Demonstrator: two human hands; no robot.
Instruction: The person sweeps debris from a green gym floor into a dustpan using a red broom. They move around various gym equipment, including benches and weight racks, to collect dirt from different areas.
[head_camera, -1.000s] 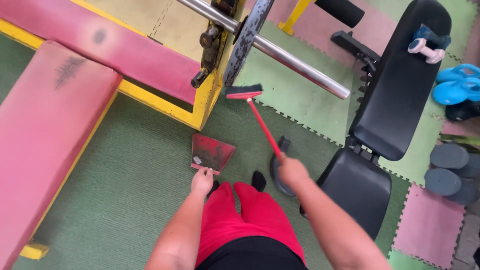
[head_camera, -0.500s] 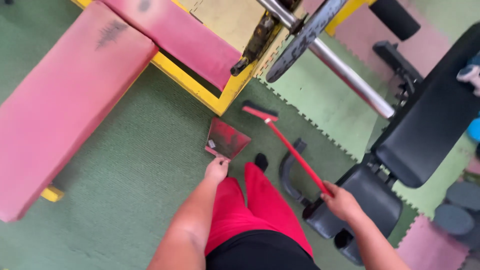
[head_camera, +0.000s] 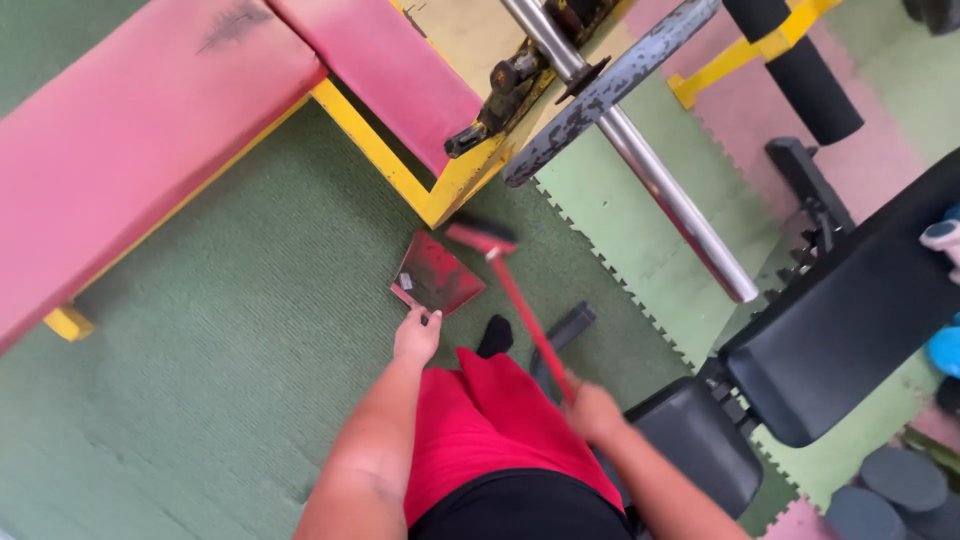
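The left hand (head_camera: 417, 337) reaches down to the near edge of a red dustpan (head_camera: 437, 274), its fingers curled around the pan's short handle in a closed grasp. The dustpan rests on the green mat (head_camera: 220, 330), tilted so that one corner points toward the yellow frame (head_camera: 440, 200) of the bench rack, and it lies just beside that frame's corner. The right hand (head_camera: 592, 410) is clenched around the upper end of a red broom (head_camera: 520, 300), whose thin handle slants from the hand up and to the left. The broom's head sits on the mat at the far edge of the dustpan, touching or nearly touching it, right under the frame's corner; the head is blurred, so its bristles cannot be made out. Between the two arms are the person's red shorts (head_camera: 490, 430), and a black shoe tip (head_camera: 495, 337) shows just below the dustpan. To the left, a worn pink bench pad (head_camera: 130, 150) runs across the view, with a second pink pad above it. A steel barbell (head_camera: 660, 180) with a grey plate (head_camera: 610, 90) crosses over the frame at the top. To the right stands a black bench (head_camera: 850, 330) on pale green and pink foam tiles, with dark round weights (head_camera: 890, 490) near the lower right corner.
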